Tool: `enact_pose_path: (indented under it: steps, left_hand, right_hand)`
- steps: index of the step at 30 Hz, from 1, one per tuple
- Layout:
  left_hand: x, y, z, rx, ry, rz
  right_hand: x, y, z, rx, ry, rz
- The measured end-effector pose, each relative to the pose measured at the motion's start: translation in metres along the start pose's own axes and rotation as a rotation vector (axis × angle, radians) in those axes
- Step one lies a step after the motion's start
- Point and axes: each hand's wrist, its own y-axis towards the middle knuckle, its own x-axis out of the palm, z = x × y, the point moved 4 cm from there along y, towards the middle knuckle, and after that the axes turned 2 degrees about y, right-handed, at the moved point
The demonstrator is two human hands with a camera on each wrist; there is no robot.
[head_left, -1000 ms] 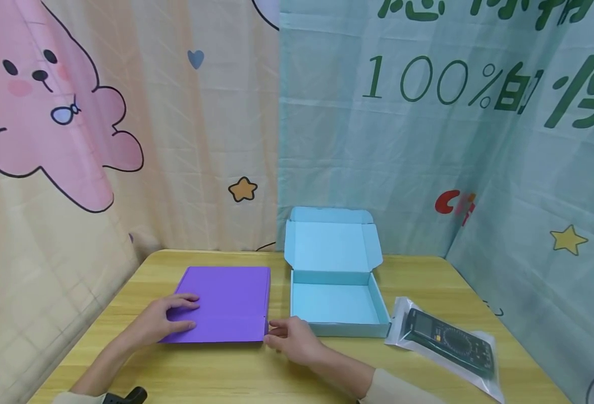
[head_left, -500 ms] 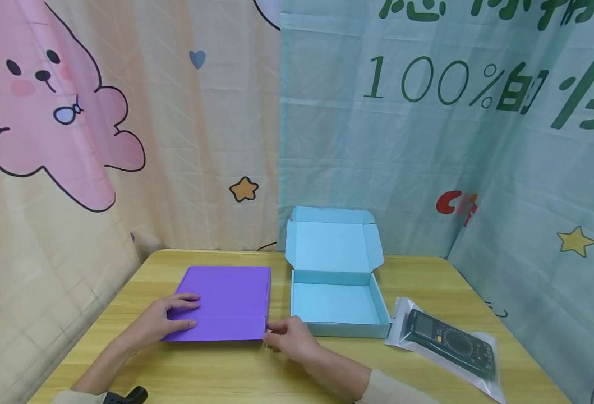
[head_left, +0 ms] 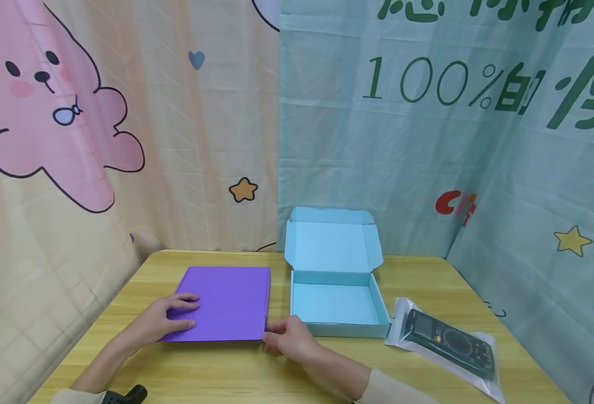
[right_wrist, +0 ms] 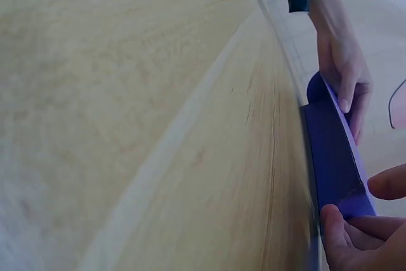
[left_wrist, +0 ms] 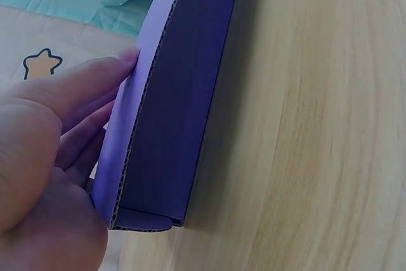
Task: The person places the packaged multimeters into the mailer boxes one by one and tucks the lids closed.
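Firstly, at the far left, a cream curtain (head_left: 216, 123) with a printed pink bear (head_left: 54, 146) hangs behind the wooden table (head_left: 216, 373). From the side of the table's left edge, the left hand (head_left: 159, 321) lies on the lid of a purple cardboard box (head_left: 231, 303), at its left side. This hand is spread rather wide, with the fingers nearly straight and the thumb resting close to the lid's front border. At its wrist is a black device (head_left: 125, 395).

The purple cardboard box lies flat on the left half of the surface, near the back edge. In the left wrist view, the lid shows a corrugated rim, and a rounded flap (left_wrist: 146, 219) is at the left end. At the box's front right corner, the right hand (head_left: 291, 339) has a narrow grip: thumb and fingers pinch the cardboard there.

Next, a light blue cardboard box (head_left: 347, 330) stands right of the middle, near the back edge, its lid raised and leaning backward. Further right, towards the right edge, a digital multimeter (head_left: 450, 343) lies slanted inside a clear plastic bag (head_left: 400, 314). Whether the bag touches the light blue cardboard box, I cannot tell.
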Motion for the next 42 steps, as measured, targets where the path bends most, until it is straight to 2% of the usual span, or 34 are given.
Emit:
enact_pose_path:
  steps: [5,7,10,13,15,17,21,25,31,38,42]
  left_hand:
    - [0.001,0.000,0.001,0.012,-0.020,-0.005]
    - [0.001,0.000,0.000,0.018,-0.025,-0.007]
    - [0.000,-0.001,-0.001,0.032,-0.015,-0.011]
    - [-0.005,-0.003,-0.001,0.072,0.042,-0.024]
    - [-0.009,-0.005,0.000,0.094,0.092,-0.032]
    - [-0.013,-0.007,-0.001,0.110,0.126,-0.054]
    - [-0.017,-0.010,-0.005,0.120,0.113,-0.117]
    - [-0.018,-0.012,-0.009,0.133,0.053,-0.153]
    - [-0.019,-0.015,-0.013,0.141,0.014,-0.144]
    - [-0.014,-0.014,-0.013,0.058,0.062,-0.072]
    - [-0.011,-0.013,-0.012,0.047,0.098,-0.007]
  right_hand:
    - [0.001,0.001,-0.003,-0.043,-0.089,-0.013]
    - [0.001,0.002,-0.007,-0.102,-0.153,-0.032]
    - [-0.002,0.006,-0.022,-0.282,-0.358,-0.052]
    - [-0.007,0.013,-0.041,-0.511,-0.615,-0.060]
    - [-0.009,0.020,-0.050,-0.616,-0.767,-0.100]
    - [-0.010,0.029,-0.054,-0.658,-0.882,-0.178]
    - [-0.010,0.047,-0.050,-0.649,-1.051,-0.331]
    - [-0.009,0.058,-0.043,-0.609,-1.072,-0.401]
    - [-0.010,0.061,-0.038,-0.603,-1.010,-0.393]
    - [-0.011,0.062,-0.034,-0.630,-0.985,-0.357]
    - [-0.010,0.062,-0.031,-0.654,-0.970,-0.336]
